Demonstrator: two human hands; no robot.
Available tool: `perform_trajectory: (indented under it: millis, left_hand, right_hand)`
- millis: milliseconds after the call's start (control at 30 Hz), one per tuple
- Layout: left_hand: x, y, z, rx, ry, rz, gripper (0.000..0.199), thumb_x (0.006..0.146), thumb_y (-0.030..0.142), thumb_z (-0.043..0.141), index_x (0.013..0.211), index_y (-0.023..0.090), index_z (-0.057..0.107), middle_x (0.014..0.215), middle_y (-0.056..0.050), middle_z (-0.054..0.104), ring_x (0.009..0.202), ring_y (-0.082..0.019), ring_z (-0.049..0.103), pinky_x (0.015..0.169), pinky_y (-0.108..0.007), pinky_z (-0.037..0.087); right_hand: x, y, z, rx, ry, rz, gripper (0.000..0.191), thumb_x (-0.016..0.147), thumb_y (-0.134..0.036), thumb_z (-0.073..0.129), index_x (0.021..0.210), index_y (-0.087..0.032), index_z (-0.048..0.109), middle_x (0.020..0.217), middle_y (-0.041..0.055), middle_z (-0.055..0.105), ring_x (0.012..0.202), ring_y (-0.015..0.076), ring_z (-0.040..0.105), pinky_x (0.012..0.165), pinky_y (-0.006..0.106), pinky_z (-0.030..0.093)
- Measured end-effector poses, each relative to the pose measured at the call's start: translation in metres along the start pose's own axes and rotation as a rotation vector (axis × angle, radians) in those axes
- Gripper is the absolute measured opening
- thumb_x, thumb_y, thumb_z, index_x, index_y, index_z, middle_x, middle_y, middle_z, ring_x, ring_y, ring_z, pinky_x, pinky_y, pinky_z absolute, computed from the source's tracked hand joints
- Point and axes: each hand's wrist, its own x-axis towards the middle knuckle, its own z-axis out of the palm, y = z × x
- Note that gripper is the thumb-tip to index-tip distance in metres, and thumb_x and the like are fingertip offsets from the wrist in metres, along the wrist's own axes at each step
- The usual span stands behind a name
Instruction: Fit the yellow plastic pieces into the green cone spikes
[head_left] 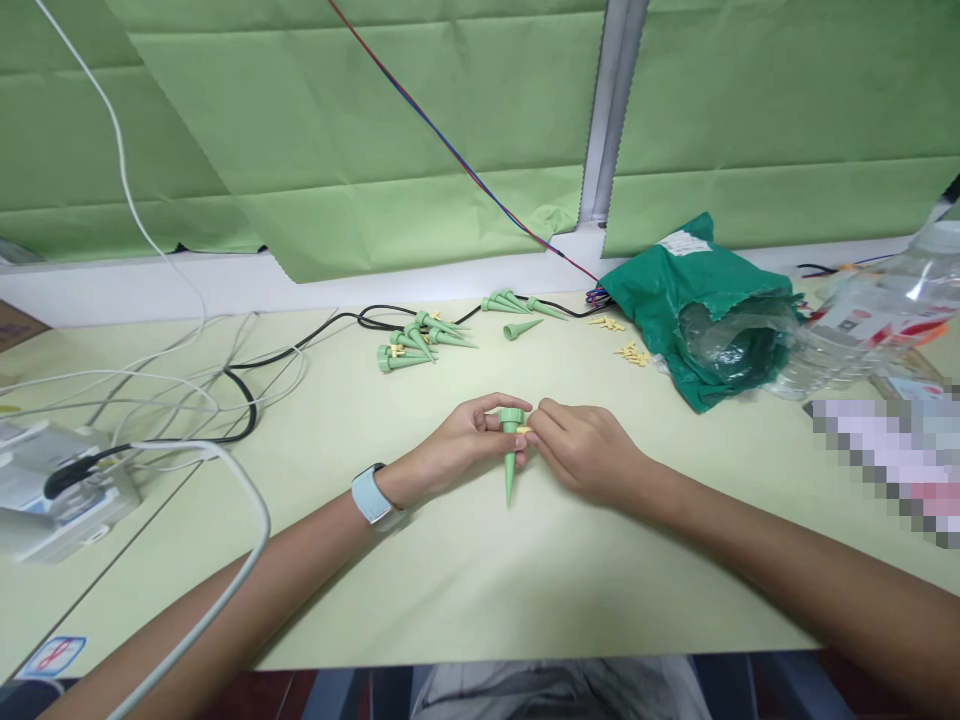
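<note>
A green spike (510, 470) with a wide cap hangs point down between the thumb and fingers of my left hand (474, 432). At its right side a small yellow piece (523, 430) sticks out against the spike, just below the cap. My right hand (581, 445) is closed in a pinch at the outer end of this yellow piece. Beyond my hands, several green spikes (450, 338) lie in a group, some with yellow pieces on them. More green spikes (504, 300) and small yellow pieces (634, 354) lie farther right on the table.
A torn green bag (675, 300) with clear plastic inside stands at the back right, beside a clear bottle (885, 310). Black and white cables (244, 385) tangle on the left near a white device (60, 490). A white cable crosses above my left forearm.
</note>
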Motion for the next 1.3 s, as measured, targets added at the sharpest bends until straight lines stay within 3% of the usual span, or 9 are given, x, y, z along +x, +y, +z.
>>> perform_trajectory:
  millis: [200, 333, 433, 533, 633, 767, 867, 1167, 1300]
  left_hand:
    - [-0.002, 0.002, 0.001, 0.119, 0.072, 0.051, 0.048, 0.081, 0.026, 0.081, 0.124, 0.016, 0.063, 0.075, -0.002, 0.068, 0.078, -0.021, 0.072, 0.081, -0.034, 0.052]
    - [-0.001, 0.002, -0.003, 0.096, 0.028, 0.012, 0.051, 0.081, 0.027, 0.081, 0.127, 0.015, 0.063, 0.068, 0.000, 0.065, 0.076, -0.021, 0.072, 0.079, -0.033, 0.051]
    - [-0.001, 0.002, -0.004, 0.079, -0.026, -0.005, 0.053, 0.080, 0.027, 0.082, 0.129, 0.015, 0.062, 0.076, -0.004, 0.070, 0.077, -0.021, 0.072, 0.079, -0.034, 0.052]
    - [-0.001, 0.001, -0.002, 0.060, -0.041, -0.006, 0.057, 0.079, 0.026, 0.082, 0.130, 0.017, 0.060, 0.090, -0.009, 0.074, 0.080, -0.022, 0.072, 0.081, -0.037, 0.053]
    - [-0.002, 0.001, 0.000, 0.028, -0.026, -0.007, 0.055, 0.080, 0.024, 0.082, 0.130, 0.018, 0.061, 0.084, -0.005, 0.071, 0.075, -0.020, 0.071, 0.080, -0.035, 0.053]
    - [-0.002, 0.001, -0.002, -0.026, -0.022, -0.042, 0.050, 0.081, 0.022, 0.081, 0.128, 0.016, 0.064, 0.061, 0.005, 0.054, 0.071, -0.018, 0.069, 0.077, -0.031, 0.051]
    - [-0.001, 0.000, -0.004, -0.033, -0.032, -0.062, 0.051, 0.081, 0.022, 0.081, 0.129, 0.016, 0.064, 0.057, 0.007, 0.046, 0.068, -0.018, 0.068, 0.076, -0.032, 0.051]
    - [-0.002, 0.001, -0.001, 0.105, 0.081, 0.079, 0.055, 0.082, 0.027, 0.080, 0.132, 0.020, 0.059, 0.071, 0.002, 0.059, 0.077, -0.019, 0.070, 0.080, -0.033, 0.052]
    - [-0.002, 0.002, -0.001, -0.020, 0.042, -0.011, 0.054, 0.083, 0.024, 0.079, 0.132, 0.020, 0.058, 0.066, 0.005, 0.055, 0.074, -0.018, 0.068, 0.081, -0.034, 0.052]
  right_hand:
    - [-0.002, 0.000, 0.006, 0.272, -0.031, 0.239, 0.034, 0.109, -0.028, 0.033, 0.081, -0.021, 0.050, 0.074, -0.0001, 0.062, 0.062, 0.0130, 0.054, 0.059, 0.028, 0.032]
    - [-0.002, 0.006, 0.004, 0.176, 0.014, 0.073, 0.029, 0.107, -0.032, 0.037, 0.087, -0.020, 0.053, 0.081, 0.0028, 0.063, 0.064, 0.0139, 0.052, 0.058, 0.029, 0.030]
    - [-0.002, 0.011, 0.004, 0.110, 0.018, -0.061, 0.027, 0.106, -0.030, 0.039, 0.086, -0.019, 0.054, 0.082, 0.0039, 0.062, 0.061, 0.0139, 0.049, 0.057, 0.030, 0.028]
    - [-0.003, 0.011, 0.008, 0.265, 0.036, 0.028, 0.029, 0.106, -0.025, 0.036, 0.081, -0.021, 0.050, 0.075, 0.0014, 0.059, 0.061, 0.0134, 0.050, 0.058, 0.028, 0.031]
    - [-0.004, 0.010, 0.011, 0.400, 0.074, 0.111, 0.030, 0.107, -0.025, 0.034, 0.080, -0.021, 0.047, 0.073, 0.0000, 0.057, 0.061, 0.0131, 0.049, 0.060, 0.027, 0.035]
    - [-0.003, 0.011, 0.007, 0.279, 0.079, -0.009, 0.022, 0.105, -0.027, 0.039, 0.086, -0.021, 0.049, 0.079, 0.0017, 0.060, 0.061, 0.0134, 0.048, 0.059, 0.028, 0.033]
    - [-0.002, 0.012, 0.007, 0.175, 0.061, -0.039, 0.022, 0.104, -0.027, 0.038, 0.085, -0.021, 0.047, 0.076, 0.0016, 0.060, 0.058, 0.0138, 0.047, 0.056, 0.030, 0.029]
    - [0.002, -0.005, 0.011, 0.584, -0.042, 0.356, 0.035, 0.109, -0.035, 0.031, 0.078, -0.022, 0.044, 0.071, -0.0022, 0.061, 0.060, 0.0125, 0.052, 0.058, 0.025, 0.035]
    - [0.000, 0.002, 0.009, 0.442, -0.007, 0.229, 0.026, 0.106, -0.034, 0.039, 0.084, -0.022, 0.046, 0.077, -0.0008, 0.060, 0.063, 0.0128, 0.050, 0.061, 0.026, 0.033]
